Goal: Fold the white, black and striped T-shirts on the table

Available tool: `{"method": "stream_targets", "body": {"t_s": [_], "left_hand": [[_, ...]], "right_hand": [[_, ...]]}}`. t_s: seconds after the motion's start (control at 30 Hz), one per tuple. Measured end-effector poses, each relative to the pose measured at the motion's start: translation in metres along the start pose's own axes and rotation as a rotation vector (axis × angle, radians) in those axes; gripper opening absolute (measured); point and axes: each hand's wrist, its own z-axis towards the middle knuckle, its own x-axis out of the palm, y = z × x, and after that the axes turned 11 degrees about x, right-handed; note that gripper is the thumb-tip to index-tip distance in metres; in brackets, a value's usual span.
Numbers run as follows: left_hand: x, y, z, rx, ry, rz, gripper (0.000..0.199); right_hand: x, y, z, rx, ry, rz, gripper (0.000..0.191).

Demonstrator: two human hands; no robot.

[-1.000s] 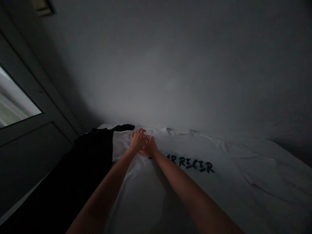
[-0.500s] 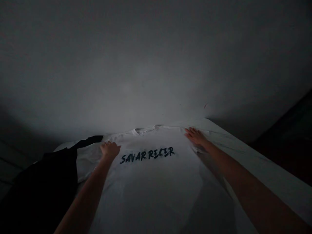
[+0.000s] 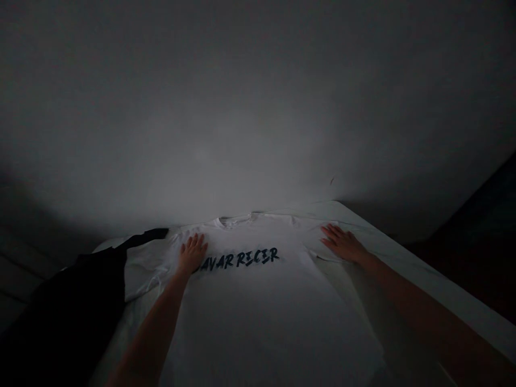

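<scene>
A white T-shirt (image 3: pixel 258 301) with dark brush-style lettering across its chest lies spread out, its collar toward the wall. My left hand (image 3: pixel 193 252) rests flat on the shirt near the left shoulder, fingers apart, covering the first letter of the print. Over the sleeve on the right lies my right hand (image 3: pixel 341 242), palm down with its fingers stretched out. Neither hand grips the cloth.
The shirt lies on a white marbled table (image 3: pixel 387 258) set against a grey wall (image 3: pixel 242 134). Black cloth (image 3: pixel 76 306) is bunched at the left, touching the shirt's left sleeve. The light is dim.
My left hand has opened from a closed grip and shifted right to the lettering. My right hand has slid outward along the right sleeve, which now lies more spread out.
</scene>
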Motion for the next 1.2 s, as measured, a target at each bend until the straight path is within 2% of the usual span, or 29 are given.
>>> {"method": "stream_targets", "body": {"t_s": [0.07, 0.1, 0.17, 0.23, 0.27, 0.3, 0.37, 0.43, 0.47, 0.53, 0.63, 0.77, 0.83, 0.9, 1.0, 1.07, 1.2], "left_hand": [[-0.002, 0.01, -0.019, -0.067, 0.0, 0.02, 0.055], [-0.003, 0.015, -0.028, -0.113, 0.007, 0.027, 0.056], [-0.006, 0.023, -0.045, -0.203, 0.025, 0.041, 0.058], [-0.009, 0.024, -0.058, -0.279, 0.028, 0.057, 0.06], [-0.01, 0.022, -0.063, -0.294, 0.015, 0.064, 0.06], [-0.01, 0.019, -0.066, -0.287, -0.011, 0.068, 0.058], [-0.009, 0.011, -0.071, -0.241, -0.072, 0.052, 0.054], [-0.006, 0.004, -0.074, -0.206, -0.117, 0.012, 0.051], [-0.005, 0.003, -0.076, -0.207, -0.131, -0.009, 0.05], [-0.002, 0.002, -0.078, -0.227, -0.158, -0.039, 0.049], [0.0, 0.004, -0.08, -0.235, -0.192, -0.084, 0.049], [0.001, 0.004, -0.08, -0.266, -0.209, -0.159, 0.051], [0.001, 0.003, -0.08, -0.266, -0.22, -0.191, 0.051], [-0.001, 0.002, -0.08, -0.262, -0.228, -0.225, 0.051], [-0.003, 0.001, -0.081, -0.277, -0.236, -0.259, 0.052], [-0.005, 0.001, -0.081, -0.293, -0.236, -0.268, 0.053], [-0.005, 0.001, -0.081, -0.306, -0.243, -0.281, 0.053]], "right_hand": [[-0.006, -0.002, 0.012, 0.07, -0.005, -0.064, 0.064], [-0.011, 0.006, 0.019, 0.099, -0.042, -0.082, 0.063], [-0.023, 0.045, 0.03, 0.073, -0.15, -0.066, 0.059], [-0.035, 0.109, 0.031, -0.126, -0.191, 0.014, 0.053], [-0.039, 0.149, 0.029, -0.269, -0.161, 0.061, 0.051], [-0.042, 0.191, 0.024, -0.423, -0.094, 0.108, 0.05], [-0.042, 0.274, 0.012, -0.627, 0.039, 0.179, 0.05], [-0.036, 0.345, 0.004, -0.7, 0.114, 0.183, 0.052], [-0.033, 0.374, 0.004, -0.71, 0.127, 0.178, 0.053], [-0.028, 0.413, 0.01, -0.696, 0.123, 0.165, 0.055], [-0.026, 0.438, 0.031, -0.644, 0.113, 0.14, 0.058], [-0.024, 0.442, 0.049, -0.615, 0.115, 0.093, 0.059], [-0.021, 0.447, 0.046, -0.595, 0.088, 0.065, 0.059], [-0.017, 0.458, 0.037, -0.64, 0.039, 0.066, 0.058], [-0.012, 0.481, 0.024, -0.875, 0.05, 0.116, 0.054], [-0.013, 0.497, 0.022, -0.965, 0.089, 0.137, 0.053], [-0.023, 0.527, 0.025, -0.818, 0.087, 0.148, 0.053]]}}
